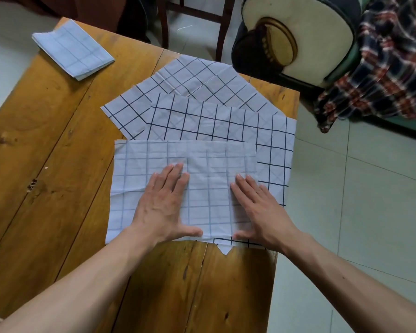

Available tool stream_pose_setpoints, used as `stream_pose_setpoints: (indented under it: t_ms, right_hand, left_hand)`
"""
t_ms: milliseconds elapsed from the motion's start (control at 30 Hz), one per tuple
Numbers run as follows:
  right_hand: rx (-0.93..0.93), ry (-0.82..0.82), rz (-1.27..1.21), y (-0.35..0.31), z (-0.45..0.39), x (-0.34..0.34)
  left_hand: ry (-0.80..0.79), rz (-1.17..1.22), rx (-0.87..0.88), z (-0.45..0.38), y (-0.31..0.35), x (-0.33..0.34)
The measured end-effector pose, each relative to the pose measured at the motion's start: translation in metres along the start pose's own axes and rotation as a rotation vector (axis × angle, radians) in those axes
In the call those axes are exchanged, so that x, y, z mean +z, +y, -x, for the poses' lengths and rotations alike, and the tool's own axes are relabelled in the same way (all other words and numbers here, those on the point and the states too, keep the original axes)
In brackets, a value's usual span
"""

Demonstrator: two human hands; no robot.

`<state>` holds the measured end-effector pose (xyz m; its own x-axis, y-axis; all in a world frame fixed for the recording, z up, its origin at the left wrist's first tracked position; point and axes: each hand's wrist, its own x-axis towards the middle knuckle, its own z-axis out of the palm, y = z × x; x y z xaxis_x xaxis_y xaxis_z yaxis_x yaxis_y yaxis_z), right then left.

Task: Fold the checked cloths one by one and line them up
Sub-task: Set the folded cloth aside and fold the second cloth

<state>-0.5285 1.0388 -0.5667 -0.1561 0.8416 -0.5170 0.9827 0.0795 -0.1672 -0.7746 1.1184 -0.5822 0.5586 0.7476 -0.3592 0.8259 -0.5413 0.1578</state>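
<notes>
Both hands lie flat, fingers straight and slightly spread, on the half-folded cloth (183, 169) near the front of the wooden counter (46, 140). The left hand (163, 203) presses its middle, the right hand (257, 210) its right part. Beneath it lie what look like two unfolded cloths (202, 92). A folded cloth (72, 50) sits at the far left corner.

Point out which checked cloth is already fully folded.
The small folded cloth at the table's far left corner: a compact packet lying apart, while the others lie spread and overlapping near the hands.
</notes>
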Motion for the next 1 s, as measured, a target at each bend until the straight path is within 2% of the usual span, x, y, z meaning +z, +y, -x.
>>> stream_pose_setpoints:
  t_ms: [100,233,300,433,633,1000]
  right_hand:
    - [0.015,-0.015,-0.015,-0.006,0.0,-0.005]
    - [0.017,0.136,-0.108,-0.031,-0.009,-0.007]
    - [-0.016,0.161,-0.139,-0.046,-0.015,-0.002]
    - [-0.061,0.144,-0.146,-0.055,-0.021,0.011]
    - [-0.034,0.097,-0.058,-0.027,-0.006,0.017]
    - [-0.023,0.052,-0.023,-0.003,0.003,0.017]
  left_hand:
    - [-0.007,-0.001,-0.005,-0.001,-0.001,0.002]
    - [0.0,0.008,0.003,-0.001,0.0,0.005]
    - [0.006,0.023,-0.001,-0.001,0.0,0.006]
    - [0.011,0.023,0.004,-0.001,-0.001,0.006]
    - [-0.01,0.029,0.007,0.0,-0.007,0.006]
    - [-0.053,-0.048,-0.051,0.032,-0.055,0.003]
